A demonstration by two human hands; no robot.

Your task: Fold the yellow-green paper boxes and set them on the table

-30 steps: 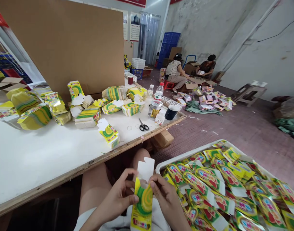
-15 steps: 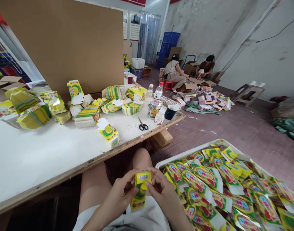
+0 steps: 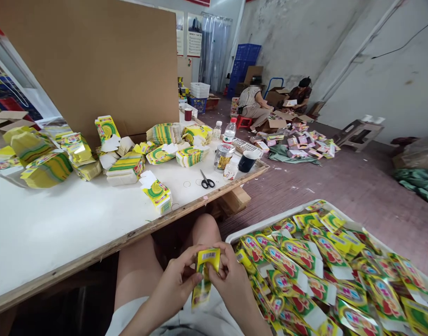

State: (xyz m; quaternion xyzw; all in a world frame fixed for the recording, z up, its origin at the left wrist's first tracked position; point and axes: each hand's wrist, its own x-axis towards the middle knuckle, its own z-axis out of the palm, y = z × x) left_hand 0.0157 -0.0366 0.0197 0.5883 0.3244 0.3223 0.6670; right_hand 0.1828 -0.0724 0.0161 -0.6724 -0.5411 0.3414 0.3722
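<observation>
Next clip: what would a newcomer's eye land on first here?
At bottom centre, the left hand and right hand pinch a small yellow carton over the person's lap. To the right, a white tray is heaped with bright packets. On the white table at left, stacks of flat cartons lie before a big brown cardboard sheet.

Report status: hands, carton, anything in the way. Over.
Left hand and right hand both pinching the yellow carton, barcode flap on top. Tray of printed cartons just beside the right hand. Nothing between hands and carton.
</observation>
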